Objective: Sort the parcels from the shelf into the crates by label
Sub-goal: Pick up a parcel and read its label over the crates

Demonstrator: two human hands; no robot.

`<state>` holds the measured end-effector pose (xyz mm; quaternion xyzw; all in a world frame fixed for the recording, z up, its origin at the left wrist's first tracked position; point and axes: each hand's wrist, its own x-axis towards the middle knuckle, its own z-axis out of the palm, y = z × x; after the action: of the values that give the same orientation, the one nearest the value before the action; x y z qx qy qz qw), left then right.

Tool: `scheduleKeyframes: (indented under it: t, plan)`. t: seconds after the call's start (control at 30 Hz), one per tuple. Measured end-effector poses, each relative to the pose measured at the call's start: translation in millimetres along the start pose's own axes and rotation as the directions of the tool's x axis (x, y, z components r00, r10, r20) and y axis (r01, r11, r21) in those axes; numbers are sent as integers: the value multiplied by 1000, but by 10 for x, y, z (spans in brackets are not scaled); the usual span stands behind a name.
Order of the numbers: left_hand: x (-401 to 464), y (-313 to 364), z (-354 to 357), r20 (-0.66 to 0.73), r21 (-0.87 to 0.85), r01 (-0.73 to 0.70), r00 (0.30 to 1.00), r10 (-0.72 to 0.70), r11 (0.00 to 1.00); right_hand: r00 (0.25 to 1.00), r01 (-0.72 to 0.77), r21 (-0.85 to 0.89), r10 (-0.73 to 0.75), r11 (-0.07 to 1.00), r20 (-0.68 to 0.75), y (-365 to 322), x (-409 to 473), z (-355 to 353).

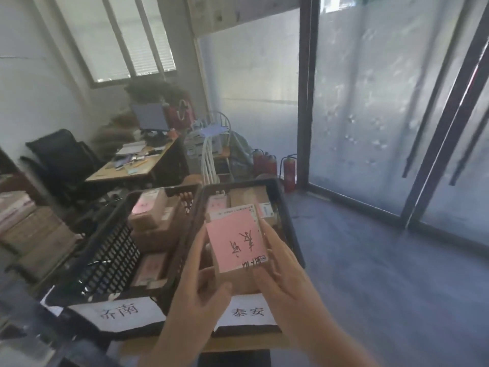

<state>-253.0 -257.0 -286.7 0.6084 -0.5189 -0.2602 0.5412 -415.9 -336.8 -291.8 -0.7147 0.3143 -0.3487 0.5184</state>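
At the far left edge, stacked cardboard parcels (31, 229) are seen, blurred, with a black office chair (60, 160) behind them and a cluttered wooden desk (132, 165) carrying a dark monitor (150, 117) further back. Nearer the viewer, a black lattice-sided crate (105, 258) is set on a surface, a white paper sign (119, 312) with printed characters fixed to its front wall; several brown boxes with pink notes (153, 207) are held inside it. Touching its right side stands a second black crate (288, 229), likewise fronted by a white printed sign (247, 312) and partly filled with brown parcels. Over this right-hand crate a small brown cardboard parcel (238, 282) is held, topped by a pink sticky note (235, 241) bearing handwritten characters. The parcel is gripped on its left side by the left hand (198, 284), thumb curled against the near face, and on its right side by the right hand (280, 263), fingers laid along the edge and wrapped round it. Behind the crates red fire extinguishers (288, 168) are stood by a dark-framed frosted glass door (370, 115), and grey-blue flooring (383, 274) fills the right
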Motion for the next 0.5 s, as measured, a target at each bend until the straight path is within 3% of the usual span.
scheduleKeyframes:
  t: [0.27,0.4,0.5]
  plan:
    - [667,-266,-18,216,-112,262,948,-234,959,952,-214,-216,155,953,-263,206,724,26]
    - [1103,-487,-200,299,-99,307,916,-266,947,927,-290,-253,205,923,-315,325,1130,107]
    - [1406,-793,-359,234,-33,244,945,-230,969,897,-361,-266,254,894,-362,588,1366,240]
